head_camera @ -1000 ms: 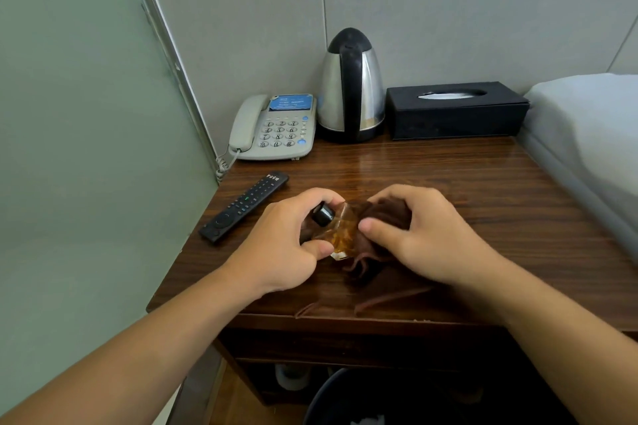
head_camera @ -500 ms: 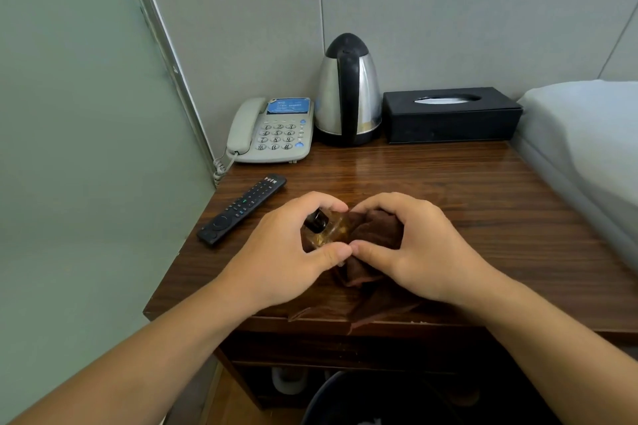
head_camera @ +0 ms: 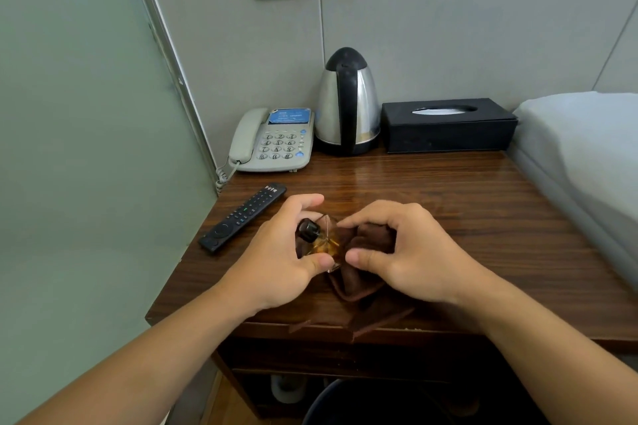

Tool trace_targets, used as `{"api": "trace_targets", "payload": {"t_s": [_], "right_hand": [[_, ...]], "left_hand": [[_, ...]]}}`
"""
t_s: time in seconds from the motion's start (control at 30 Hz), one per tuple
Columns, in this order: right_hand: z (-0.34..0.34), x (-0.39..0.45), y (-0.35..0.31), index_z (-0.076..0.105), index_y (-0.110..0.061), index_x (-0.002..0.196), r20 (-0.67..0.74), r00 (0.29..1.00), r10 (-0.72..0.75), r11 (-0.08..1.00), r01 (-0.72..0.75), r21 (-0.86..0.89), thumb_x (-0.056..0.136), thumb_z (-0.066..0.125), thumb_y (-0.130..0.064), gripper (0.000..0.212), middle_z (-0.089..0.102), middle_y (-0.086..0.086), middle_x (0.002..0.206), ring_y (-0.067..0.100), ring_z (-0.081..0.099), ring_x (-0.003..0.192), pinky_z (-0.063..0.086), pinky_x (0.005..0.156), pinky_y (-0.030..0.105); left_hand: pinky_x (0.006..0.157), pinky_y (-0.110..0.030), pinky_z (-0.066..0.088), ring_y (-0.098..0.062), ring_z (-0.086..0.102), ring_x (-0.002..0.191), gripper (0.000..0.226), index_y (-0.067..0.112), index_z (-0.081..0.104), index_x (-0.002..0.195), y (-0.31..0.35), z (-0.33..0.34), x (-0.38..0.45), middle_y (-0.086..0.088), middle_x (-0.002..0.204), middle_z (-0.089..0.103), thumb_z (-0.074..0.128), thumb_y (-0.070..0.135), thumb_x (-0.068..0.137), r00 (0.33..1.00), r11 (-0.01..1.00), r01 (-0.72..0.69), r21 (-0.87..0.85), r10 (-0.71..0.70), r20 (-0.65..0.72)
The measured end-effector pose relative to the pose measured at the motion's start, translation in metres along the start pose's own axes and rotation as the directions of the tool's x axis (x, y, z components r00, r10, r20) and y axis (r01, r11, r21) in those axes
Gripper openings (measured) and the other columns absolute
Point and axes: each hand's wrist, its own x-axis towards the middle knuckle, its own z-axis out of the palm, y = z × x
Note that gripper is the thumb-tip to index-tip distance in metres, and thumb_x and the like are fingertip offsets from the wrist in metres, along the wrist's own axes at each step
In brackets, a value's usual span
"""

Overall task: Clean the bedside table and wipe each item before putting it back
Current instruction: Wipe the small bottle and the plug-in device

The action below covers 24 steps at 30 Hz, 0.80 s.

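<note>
A small amber glass bottle (head_camera: 324, 242) with a black cap sits low over the front of the wooden bedside table (head_camera: 431, 197). My left hand (head_camera: 279, 259) grips the bottle between thumb and fingers, cap pointing up and left. My right hand (head_camera: 407, 255) holds a dark brown cloth (head_camera: 362, 272) bunched against the bottle's right side. Part of the cloth drapes over the table's front edge. Much of the bottle is hidden by my fingers and the cloth.
A black remote (head_camera: 241, 217) lies at the left edge. Along the back wall stand a beige telephone (head_camera: 272, 141), a steel kettle (head_camera: 347, 103) and a black tissue box (head_camera: 448, 126). A bed (head_camera: 587, 155) borders the right side. A dark bin (head_camera: 366, 404) is below.
The bottle has turned in my left hand and its cap now shows more clearly. My right hand has shifted the cloth along the bottle. The camera has tilted so the scene sits lower.
</note>
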Motion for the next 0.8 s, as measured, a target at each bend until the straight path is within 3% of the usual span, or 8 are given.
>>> {"api": "trace_targets", "payload": {"t_s": [0.1, 0.2, 0.3, 0.37, 0.4, 0.53, 0.63, 0.8], "right_hand": [[-0.019, -0.007, -0.001, 0.08, -0.032, 0.102, 0.106, 0.989, 0.103, 0.994, -0.106, 0.03, 0.081, 0.087, -0.021, 0.025, 0.076, -0.016, 0.095, 0.001, 0.071, 0.091, 0.058, 0.089, 0.032], [-0.035, -0.005, 0.004, 0.079, -0.033, 0.097, -0.037, 0.981, 0.192, 0.98, -0.19, 0.056, 0.083, 0.085, -0.022, 0.019, 0.077, -0.014, 0.09, 0.002, 0.072, 0.088, 0.06, 0.088, 0.034], [-0.048, -0.003, 0.007, 0.077, -0.035, 0.095, -0.189, 0.949, 0.251, 0.968, -0.242, 0.071, 0.083, 0.084, -0.026, 0.017, 0.076, -0.014, 0.09, 0.002, 0.071, 0.088, 0.058, 0.083, 0.028], [-0.057, -0.004, 0.009, 0.077, -0.036, 0.094, -0.238, 0.93, 0.281, 0.959, -0.264, 0.101, 0.084, 0.084, -0.028, 0.015, 0.076, -0.016, 0.089, 0.001, 0.07, 0.087, 0.055, 0.079, 0.024], [-0.062, -0.005, 0.01, 0.077, -0.036, 0.094, -0.264, 0.918, 0.297, 0.954, -0.276, 0.116, 0.084, 0.084, -0.029, 0.014, 0.075, -0.017, 0.087, 0.001, 0.07, 0.086, 0.054, 0.076, 0.022], [-0.077, -0.009, 0.015, 0.078, -0.034, 0.092, -0.343, 0.872, 0.35, 0.936, -0.308, 0.173, 0.083, 0.084, -0.028, 0.013, 0.076, -0.017, 0.084, 0.0, 0.07, 0.084, 0.049, 0.071, 0.018], [-0.084, -0.009, 0.022, 0.079, -0.033, 0.09, -0.377, 0.844, 0.382, 0.923, -0.327, 0.202, 0.082, 0.085, -0.026, 0.012, 0.076, -0.018, 0.081, -0.001, 0.07, 0.082, 0.05, 0.071, 0.018], [-0.094, -0.005, 0.029, 0.08, -0.03, 0.091, -0.406, 0.816, 0.412, 0.909, -0.336, 0.247, 0.082, 0.085, -0.024, 0.012, 0.077, -0.016, 0.082, 0.002, 0.071, 0.082, 0.053, 0.075, 0.023]], "left_hand": [[0.112, -0.044, 0.047, -0.01, 0.059, 0.128, 0.073, 0.052, 0.045, 0.139, 0.01, 0.002, 0.008, 0.016, 0.137, 0.06, 0.083, 0.031, 0.08, 1.0, 0.997, 0.02, 0.077, -0.02, -0.002], [0.108, -0.04, 0.049, -0.009, 0.06, 0.12, 0.063, 0.048, 0.052, 0.137, 0.027, 0.005, 0.02, 0.015, 0.134, 0.059, 0.083, 0.029, 0.086, 0.999, 0.984, -0.005, 0.178, -0.002, 0.035], [0.096, -0.025, 0.044, -0.008, 0.054, 0.115, 0.057, 0.041, 0.051, 0.14, 0.042, 0.015, 0.031, 0.013, 0.132, 0.05, 0.078, 0.027, 0.091, 0.998, 0.959, -0.055, 0.279, 0.045, 0.042], [0.087, -0.014, 0.037, -0.007, 0.046, 0.12, 0.057, 0.039, 0.048, 0.141, 0.049, 0.023, 0.041, 0.013, 0.133, 0.046, 0.075, 0.024, 0.094, 0.997, 0.947, -0.071, 0.313, 0.065, 0.028], [0.091, -0.013, 0.036, -0.008, 0.042, 0.126, 0.058, 0.038, 0.047, 0.142, 0.052, 0.027, 0.048, 0.013, 0.135, 0.046, 0.075, 0.022, 0.094, 0.997, 0.943, -0.077, 0.325, 0.074, 0.022], [0.114, -0.037, 0.035, -0.016, 0.037, 0.143, 0.074, 0.04, 0.034, 0.152, 0.062, 0.044, 0.09, 0.006, 0.15, 0.046, 0.075, 0.021, 0.094, 1.0, 0.95, -0.012, 0.313, 0.012, 0.004], [0.116, -0.041, 0.039, -0.022, 0.045, 0.14, 0.086, 0.038, 0.025, 0.157, 0.066, 0.056, 0.126, 0.0, 0.153, 0.048, 0.077, 0.022, 0.092, 1.0, 0.957, 0.01, 0.29, -0.014, 0.01], [0.117, -0.043, 0.041, -0.025, 0.047, 0.142, 0.086, 0.027, 0.025, 0.16, 0.071, 0.08, 0.172, -0.003, 0.154, 0.049, 0.077, 0.019, 0.092, 0.998, 0.977, 0.031, 0.212, -0.019, -0.059]]}}
